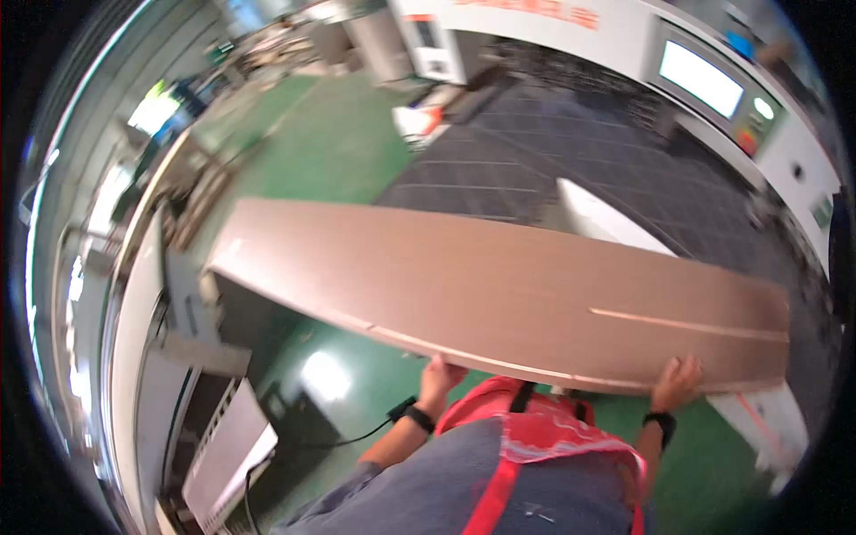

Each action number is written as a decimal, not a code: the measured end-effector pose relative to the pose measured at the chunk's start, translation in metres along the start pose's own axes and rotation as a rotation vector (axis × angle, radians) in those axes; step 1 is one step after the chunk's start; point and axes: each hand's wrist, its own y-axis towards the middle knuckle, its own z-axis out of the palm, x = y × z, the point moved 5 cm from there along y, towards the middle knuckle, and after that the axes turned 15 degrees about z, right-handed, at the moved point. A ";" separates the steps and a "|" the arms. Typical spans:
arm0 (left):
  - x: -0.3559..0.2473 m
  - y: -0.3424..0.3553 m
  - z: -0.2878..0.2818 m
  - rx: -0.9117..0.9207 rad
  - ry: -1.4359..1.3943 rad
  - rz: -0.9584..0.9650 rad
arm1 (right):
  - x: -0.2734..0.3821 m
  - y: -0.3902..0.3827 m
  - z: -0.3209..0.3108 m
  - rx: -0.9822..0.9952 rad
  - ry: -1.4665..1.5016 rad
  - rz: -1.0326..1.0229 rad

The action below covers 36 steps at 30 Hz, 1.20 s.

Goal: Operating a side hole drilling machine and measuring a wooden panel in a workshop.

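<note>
- Brown board [499, 285]: crosswise in front of you, broad face up, near edge at your waist.
- L hand [440, 379]: yours, at near edge, approx. mid-board; fingers partly hidden, can't tell if clamped.
- R hand [678, 382]: yours, closed on near edge nr. R end, fingers on top face.
- Red apron [557, 432]: on you, just below board.
- Dark table [481, 165]: beyond board, w/ white piece [611, 218] just behind board's far edge.
- Lit screen [702, 78]: upper R.

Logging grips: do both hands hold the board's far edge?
No: left hand and right hand hold the brown board by its near edge.
</note>
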 end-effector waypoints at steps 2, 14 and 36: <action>0.004 -0.003 -0.005 -0.065 0.051 0.021 | 0.005 -0.005 0.007 -0.045 -0.177 0.036; 0.007 0.016 -0.014 -0.008 0.037 0.070 | 0.009 0.009 0.042 0.036 -0.272 0.156; 0.011 0.026 -0.010 0.165 -0.483 -0.024 | 0.064 -0.008 -0.040 0.111 0.175 0.096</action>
